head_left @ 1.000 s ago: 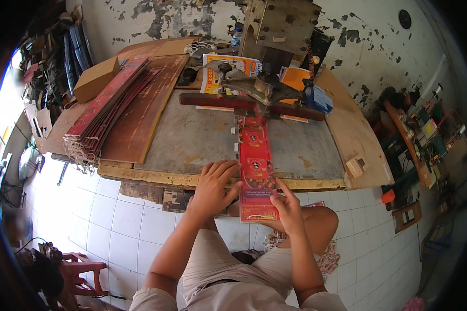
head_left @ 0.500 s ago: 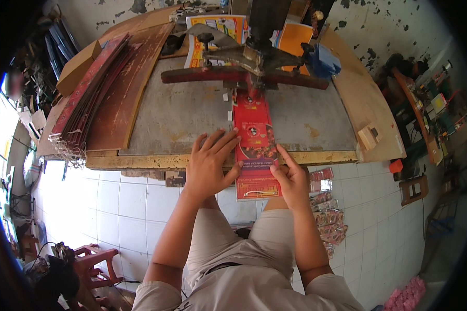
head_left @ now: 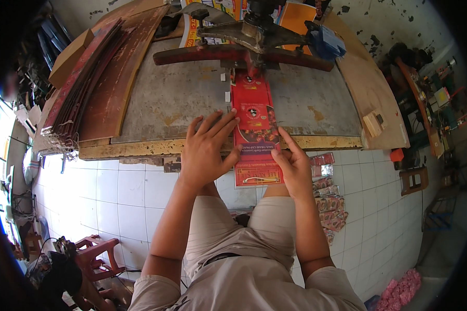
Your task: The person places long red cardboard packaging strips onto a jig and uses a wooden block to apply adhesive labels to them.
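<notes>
The near end of a long red printed strip (head_left: 254,137) is hung past the front edge of the tabletop (head_left: 166,106), above the lap, and a short white cord (head_left: 259,180) is seen across it. The strip's left edge is touched by the left hand (head_left: 206,147), whose fingers are spread open with nothing gripped. Its right edge is met by the thumb and forefinger of the right hand (head_left: 296,168); whether it is pinched there cannot be told. Beside the right forearm, small packets (head_left: 331,207) are spread on the tiled floor (head_left: 368,207).

On the tabletop, small white blocks (head_left: 227,97) are set just left of the strip, and a wooden block (head_left: 372,125) is placed well to the right. At the left, a stack of dark red strips (head_left: 85,75) is laid, with a cardboard box (head_left: 70,58) beside it. Farther back, the strip's far end is covered by the middle of a press with a wide red bar (head_left: 192,55). Printed sheets (head_left: 191,33) are seen behind the bar, and a blue bundle (head_left: 331,42) near its right end.
</notes>
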Demonstrator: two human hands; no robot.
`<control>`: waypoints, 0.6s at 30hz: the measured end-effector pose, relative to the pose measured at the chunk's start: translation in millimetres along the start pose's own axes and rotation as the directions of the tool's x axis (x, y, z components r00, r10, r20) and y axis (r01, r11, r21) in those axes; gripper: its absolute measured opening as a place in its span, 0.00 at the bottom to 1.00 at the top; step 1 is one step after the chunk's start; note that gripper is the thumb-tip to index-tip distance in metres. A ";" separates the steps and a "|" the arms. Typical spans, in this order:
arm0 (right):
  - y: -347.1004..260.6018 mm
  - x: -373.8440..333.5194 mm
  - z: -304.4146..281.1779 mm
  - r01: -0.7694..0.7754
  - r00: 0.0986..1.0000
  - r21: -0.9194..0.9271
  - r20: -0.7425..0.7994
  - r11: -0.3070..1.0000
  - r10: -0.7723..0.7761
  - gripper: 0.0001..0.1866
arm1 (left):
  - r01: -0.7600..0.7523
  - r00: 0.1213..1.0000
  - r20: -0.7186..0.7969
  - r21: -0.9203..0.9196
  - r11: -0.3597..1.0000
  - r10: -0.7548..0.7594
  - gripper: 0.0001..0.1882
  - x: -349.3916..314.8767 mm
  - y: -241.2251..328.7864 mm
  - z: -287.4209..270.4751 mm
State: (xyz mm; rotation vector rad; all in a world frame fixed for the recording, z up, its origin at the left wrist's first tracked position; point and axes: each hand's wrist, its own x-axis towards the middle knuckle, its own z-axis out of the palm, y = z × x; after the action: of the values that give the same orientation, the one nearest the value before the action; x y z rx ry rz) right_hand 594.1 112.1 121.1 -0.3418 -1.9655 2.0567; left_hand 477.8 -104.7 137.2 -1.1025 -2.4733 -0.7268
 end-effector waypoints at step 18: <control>4.4 0.8 -5.5 0.018 1.000 -0.054 0.007 0.998 -0.018 0.33 | 0.005 1.000 0.001 0.034 0.999 -0.005 0.33 0.7 1.8 0.7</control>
State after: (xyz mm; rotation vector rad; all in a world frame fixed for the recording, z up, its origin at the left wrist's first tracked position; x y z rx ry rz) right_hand 595.2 117.4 116.4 -0.3277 -2.0237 1.9996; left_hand 478.7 -102.9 137.6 -1.0853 -2.4803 -0.6834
